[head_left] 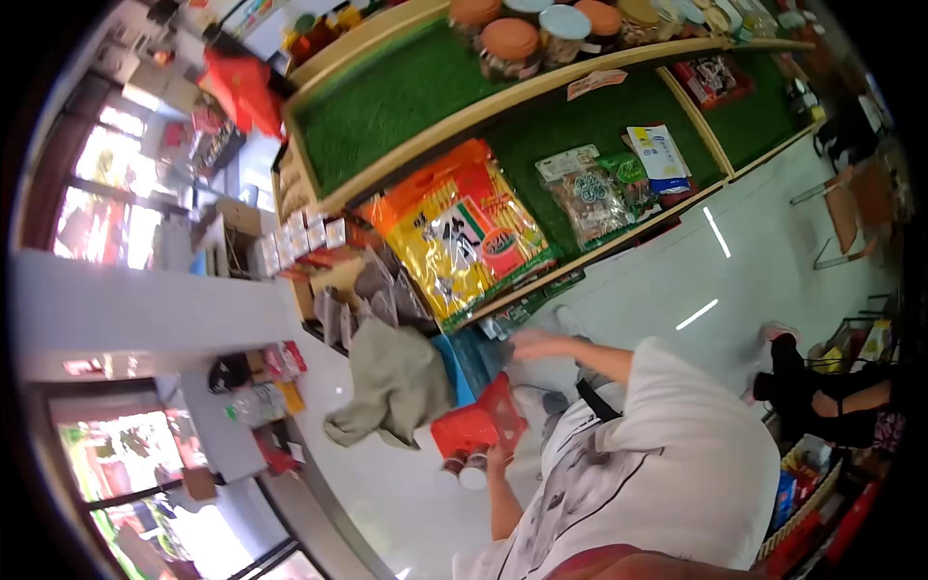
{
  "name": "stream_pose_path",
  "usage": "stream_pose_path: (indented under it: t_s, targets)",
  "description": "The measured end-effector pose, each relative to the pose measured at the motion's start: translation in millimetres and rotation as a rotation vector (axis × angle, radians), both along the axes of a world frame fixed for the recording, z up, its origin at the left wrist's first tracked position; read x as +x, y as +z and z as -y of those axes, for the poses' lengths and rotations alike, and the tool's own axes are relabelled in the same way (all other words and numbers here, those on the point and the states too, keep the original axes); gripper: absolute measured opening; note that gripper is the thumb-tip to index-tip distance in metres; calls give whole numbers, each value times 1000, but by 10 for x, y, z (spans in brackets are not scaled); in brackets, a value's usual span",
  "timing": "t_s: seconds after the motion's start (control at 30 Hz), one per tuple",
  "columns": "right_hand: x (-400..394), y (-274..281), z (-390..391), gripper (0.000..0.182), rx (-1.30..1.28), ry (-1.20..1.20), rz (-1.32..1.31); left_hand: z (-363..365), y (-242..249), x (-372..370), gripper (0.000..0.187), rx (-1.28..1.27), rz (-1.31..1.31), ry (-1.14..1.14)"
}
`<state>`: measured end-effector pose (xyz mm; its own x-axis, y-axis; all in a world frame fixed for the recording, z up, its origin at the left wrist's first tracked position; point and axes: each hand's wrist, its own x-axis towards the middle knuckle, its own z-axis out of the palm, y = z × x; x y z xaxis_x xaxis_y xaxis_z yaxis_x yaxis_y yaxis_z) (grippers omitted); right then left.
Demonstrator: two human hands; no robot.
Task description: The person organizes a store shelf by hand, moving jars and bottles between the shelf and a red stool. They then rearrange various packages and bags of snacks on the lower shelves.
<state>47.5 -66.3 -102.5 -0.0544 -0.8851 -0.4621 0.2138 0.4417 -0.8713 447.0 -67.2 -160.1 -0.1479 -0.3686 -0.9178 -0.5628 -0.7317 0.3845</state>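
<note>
My left hand (497,458) is closed at the lower edge of a red plastic basket (459,431). Two small jars (473,474) are right beside its fingers, against the basket. Higher up, my right hand (537,345) is smeared by motion near the shelf's lower edge, and its fingers cannot be made out. A blue box (466,363) and a grey-green cloth (391,379) lie beside the basket. On the green shelf above rests a large yellow and red snack bag (462,235).
Lidded jars (511,48) stand on the upper shelf. Smaller packets (586,198) lie on the green shelf (522,145). Small boxes (307,240) are at its left end. At the right are another person in dark clothes (797,387) and a chair (844,217).
</note>
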Motion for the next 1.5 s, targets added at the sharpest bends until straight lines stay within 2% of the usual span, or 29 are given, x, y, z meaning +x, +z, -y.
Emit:
stream_pose_path:
  t_s: [0.03,0.07,0.1,0.13,0.17,0.2,0.23,0.27,0.3,0.33,0.37,0.4,0.43,0.5,0.6,0.67,0.7,0.73,0.87,0.97,1.0,1.07,1.13,1.23,1.27,1.4,1.43,1.47,1.5]
  targets:
    - [-411,35,38,57,21,-140,-61,147,-25,-270,39,-23,-72,-167]
    - [-819,51,70,55,40,-278,-125,268,97,-730,38,-262,-183,-261]
    - [-1266,426,52,54,112,-388,-16,382,144,-1188,37,-492,-302,-355]
    - [-1601,574,44,42,23,-608,-65,613,140,-1611,40,-615,-230,-507]
    - [-1956,699,65,40,-72,-759,-43,749,731,-2249,43,-684,-224,-562]
    - [-2243,1098,53,39,-163,-923,104,850,1295,-2903,45,-757,-249,-521]
    - [-2564,1434,40,40,-277,-916,-2,992,1654,-3483,44,-874,-359,-515]
    - [-2844,1415,148,41,-405,-973,10,1221,1774,-3921,41,-1019,-429,-567]
    - [-3006,1748,204,42,-443,-987,-6,1401,2035,-4398,41,-1188,-550,-533]
    - [-3133,2186,287,43,-480,-997,-24,1616,2303,-4827,42,-1211,-528,-568]
    - [-3258,2368,442,47,-588,-983,-51,1782,2619,-5247,41,-1450,-587,-597]
    - [-3365,2513,591,50,-697,-967,-78,1749,3152,-5634,43,-1420,-695,-506]
    - [-3443,2679,722,56,-667,-937,-82,1891,3423,-5963,48,-1425,-806,-523]
    - [-3554,2929,944,67,-612,-884,-91,2008,3884,-6469,57,-1345,-801,-513]
    - [-3763,2956,1226,76,-654,-945,-611,2320,3956,-7054,64,-1221,-836,-420]
    - [-3785,2997,1289,79,-723,-927,-530,2358,3995,-7230,68,-1117,-816,-357]
    - [-3777,2994,1298,82,-717,-897,-550,2345,4026,-7302,70,-1060,-805,-324]
    - [-3736,2965,1274,85,-769,-853,-384,2391,3980,-7336,69,-974,-869,-288]
    - [-3693,2868,1242,82,-727,-812,-446,2243,4134,-7129,64,-816,-960,-255]
    - [-3504,2996,1117,78,-856,-757,-109,2175,4134,-6913,62,-952,-1069,-207]
    - [-3409,3008,1162,74,-982,-772,-125,2103,4216,-6818,59,-995,-1061,-111]
    - [-3169,3146,1047,72,-1024,-721,62,2011,4374,-6521,57,-1079,-1162,-81]
    - [-2888,3338,968,61,-1040,-695,208,1839,4565,-6068,53,-1226,-1115,-5]
    - [-2179,3487,892,50,-912,-749,401,1597,4412,-5151,62,-1547,-1141,-18]
    - [-1867,3493,924,44,-871,-799,478,1423,4373,-4927,68,-1538,-1160,70]
    - [-828,2898,1145,45,-644,-734,247,1139,4114,-4127,77,-1509,-783,288]
    - [-635,2890,1132,42,-436,-675,533,1099,4020,-3965,77,-1546,-709,296]
    - [-449,2899,1081,41,-389,-580,642,1052,3916,-3726,74,-1685,-418,137]
    - [-301,2874,1034,41,-327,-487,743,980,3836,-3544,71,-1719,-220,89]
